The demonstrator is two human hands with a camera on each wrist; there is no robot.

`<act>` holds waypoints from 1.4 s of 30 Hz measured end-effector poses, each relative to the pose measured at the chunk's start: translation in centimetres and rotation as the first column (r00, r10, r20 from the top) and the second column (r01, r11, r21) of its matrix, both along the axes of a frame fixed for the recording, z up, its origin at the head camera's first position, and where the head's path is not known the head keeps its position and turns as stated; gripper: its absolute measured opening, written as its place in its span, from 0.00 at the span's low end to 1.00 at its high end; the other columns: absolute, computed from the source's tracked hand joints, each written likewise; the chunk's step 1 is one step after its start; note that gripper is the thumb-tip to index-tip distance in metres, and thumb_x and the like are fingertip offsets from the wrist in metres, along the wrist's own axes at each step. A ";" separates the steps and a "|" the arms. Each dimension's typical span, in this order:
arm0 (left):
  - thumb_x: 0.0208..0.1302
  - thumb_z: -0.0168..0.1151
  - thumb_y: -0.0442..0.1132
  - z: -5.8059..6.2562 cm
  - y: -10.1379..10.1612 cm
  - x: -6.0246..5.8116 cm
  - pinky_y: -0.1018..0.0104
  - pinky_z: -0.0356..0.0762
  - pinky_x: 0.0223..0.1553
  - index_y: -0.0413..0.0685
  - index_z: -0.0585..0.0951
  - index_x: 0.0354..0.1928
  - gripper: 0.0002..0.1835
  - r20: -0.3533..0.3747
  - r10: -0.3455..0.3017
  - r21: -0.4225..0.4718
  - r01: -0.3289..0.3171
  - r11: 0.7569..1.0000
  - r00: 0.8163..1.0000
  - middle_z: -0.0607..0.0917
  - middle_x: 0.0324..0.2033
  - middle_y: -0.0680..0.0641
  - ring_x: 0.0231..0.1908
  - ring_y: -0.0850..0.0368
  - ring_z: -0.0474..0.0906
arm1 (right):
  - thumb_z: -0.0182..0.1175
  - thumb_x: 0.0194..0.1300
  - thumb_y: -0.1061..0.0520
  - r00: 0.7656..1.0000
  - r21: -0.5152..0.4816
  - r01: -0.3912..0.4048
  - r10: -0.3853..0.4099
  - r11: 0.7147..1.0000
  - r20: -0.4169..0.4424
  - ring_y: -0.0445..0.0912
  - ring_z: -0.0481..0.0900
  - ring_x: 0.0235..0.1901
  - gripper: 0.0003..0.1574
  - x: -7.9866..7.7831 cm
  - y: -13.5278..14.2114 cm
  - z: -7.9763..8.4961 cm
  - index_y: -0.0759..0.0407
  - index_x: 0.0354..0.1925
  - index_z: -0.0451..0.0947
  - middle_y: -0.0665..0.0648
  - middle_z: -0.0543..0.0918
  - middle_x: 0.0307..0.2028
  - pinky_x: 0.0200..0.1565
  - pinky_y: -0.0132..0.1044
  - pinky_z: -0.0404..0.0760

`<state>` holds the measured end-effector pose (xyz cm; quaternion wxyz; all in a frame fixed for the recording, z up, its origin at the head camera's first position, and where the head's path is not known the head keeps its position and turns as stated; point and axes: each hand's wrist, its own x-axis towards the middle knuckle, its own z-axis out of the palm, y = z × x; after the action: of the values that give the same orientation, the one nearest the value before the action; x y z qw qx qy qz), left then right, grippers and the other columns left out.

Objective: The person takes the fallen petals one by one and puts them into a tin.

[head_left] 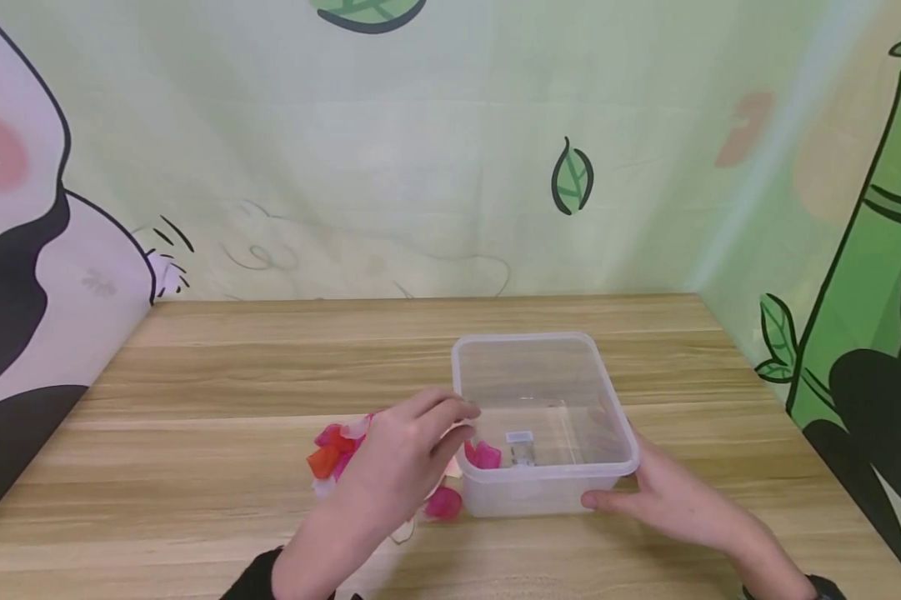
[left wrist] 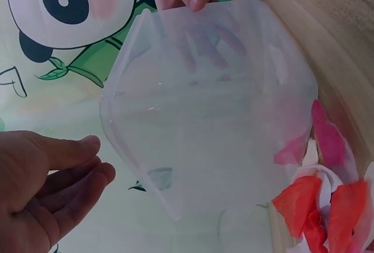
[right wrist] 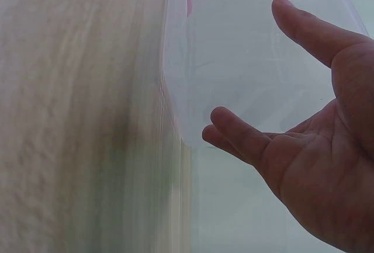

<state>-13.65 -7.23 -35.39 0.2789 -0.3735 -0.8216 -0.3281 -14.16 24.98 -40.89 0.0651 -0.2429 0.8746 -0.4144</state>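
A clear plastic box (head_left: 548,493) stands upright on the table, its top uncovered. Pink petals (head_left: 486,455) lie inside at its near left corner. My right hand (head_left: 668,492) holds the box by its near right corner, thumb on the front wall and fingers along the side; the fingers show through the plastic in the left wrist view. My left hand (head_left: 412,450) is above the box's left rim, fingers loosely bent. In the left wrist view nothing shows between its thumb and fingers. A pile of red, pink and white petals (head_left: 330,454) lies left of the box, partly hidden by this hand.
A single round pink petal (head_left: 444,504) rests by the box's near left corner. A small pale label (head_left: 520,437) shows on the box. The wooden table (head_left: 195,433) ends at a printed cloth backdrop (head_left: 420,183) behind and at both sides.
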 end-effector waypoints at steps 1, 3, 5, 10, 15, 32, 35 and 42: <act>0.52 0.78 0.25 0.1 -0.1 0.0 0.71 0.84 0.40 0.41 0.87 0.42 0.15 -0.003 0.011 -0.013 -0.011 1.000 1.000 0.87 0.38 0.49 0.36 0.56 0.86 | 0.75 0.61 0.45 1.000 -0.002 0.000 0.000 1.000 0.001 0.57 0.74 0.63 0.68 0.0 0.0 0.0 0.60 0.81 0.43 0.66 0.73 0.67 0.61 0.60 0.71; 0.53 0.79 0.26 0.2 -0.3 0.0 0.71 0.84 0.38 0.42 0.87 0.42 0.15 0.000 0.035 -0.045 -0.035 0.998 0.999 0.87 0.38 0.49 0.36 0.57 0.86 | 0.75 0.61 0.45 1.000 -0.004 0.001 0.000 1.000 0.003 0.58 0.73 0.64 0.68 0.0 0.0 0.0 0.60 0.81 0.42 0.67 0.71 0.68 0.62 0.63 0.69; 0.54 0.79 0.29 0.4 -0.5 0.1 0.69 0.84 0.38 0.44 0.87 0.44 0.15 0.016 0.060 -0.086 -0.059 0.995 0.998 0.87 0.40 0.50 0.38 0.57 0.86 | 0.75 0.61 0.46 1.000 -0.006 0.004 -0.004 1.000 0.008 0.59 0.72 0.64 0.68 0.0 0.1 -0.1 0.60 0.81 0.42 0.68 0.70 0.68 0.62 0.64 0.68; 0.58 0.78 0.35 0.6 -1.2 0.0 0.68 0.84 0.38 0.43 0.86 0.47 0.16 0.095 0.110 -0.165 -0.094 0.982 0.989 0.86 0.43 0.50 0.39 0.56 0.85 | 0.76 0.61 0.47 1.000 0.005 0.004 -0.004 1.000 -0.002 0.57 0.73 0.64 0.67 -0.1 0.1 -0.1 0.61 0.81 0.43 0.66 0.72 0.67 0.62 0.61 0.69; 0.59 0.77 0.34 0.7 -1.7 0.0 0.67 0.84 0.37 0.42 0.86 0.46 0.14 0.128 0.151 -0.207 -0.122 0.971 0.980 0.85 0.42 0.50 0.37 0.57 0.84 | 0.75 0.61 0.47 1.000 0.006 0.000 0.000 1.000 -0.002 0.56 0.74 0.63 0.67 -0.1 0.1 -0.2 0.61 0.81 0.44 0.65 0.73 0.66 0.63 0.51 0.72; 0.56 0.78 0.35 1.0 -2.8 -0.2 0.66 0.82 0.32 0.42 0.85 0.43 0.14 0.294 0.319 -0.458 -0.160 0.874 0.901 0.82 0.34 0.51 0.31 0.57 0.79 | 0.75 0.61 0.46 1.000 -0.018 -0.021 0.021 1.000 -0.011 0.55 0.76 0.61 0.67 -0.1 0.2 -0.3 0.57 0.82 0.42 0.61 0.77 0.63 0.62 0.56 0.72; 0.55 0.79 0.34 1.0 -2.9 -0.3 0.66 0.82 0.31 0.42 0.85 0.43 0.15 0.397 0.355 -0.509 -0.119 0.852 0.846 0.82 0.34 0.49 0.31 0.56 0.79 | 0.75 0.61 0.45 1.000 -0.018 -0.023 0.022 1.000 -0.013 0.54 0.76 0.61 0.68 -0.1 0.2 -0.3 0.57 0.82 0.42 0.61 0.77 0.63 0.62 0.57 0.72; 0.56 0.79 0.36 0.8 -2.9 -0.2 0.64 0.78 0.31 0.43 0.84 0.40 0.13 0.543 0.425 -0.628 0.014 0.778 0.724 0.78 0.31 0.52 0.30 0.56 0.74 | 0.74 0.61 0.44 1.000 -0.012 -0.019 0.019 1.000 -0.015 0.55 0.76 0.61 0.68 -0.2 0.2 -0.2 0.57 0.82 0.42 0.61 0.76 0.64 0.61 0.58 0.72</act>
<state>-13.88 -10.17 -34.60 -0.1234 -0.2014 -0.9630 -0.1299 -14.32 25.17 -41.14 0.0611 -0.2547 0.8703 -0.4172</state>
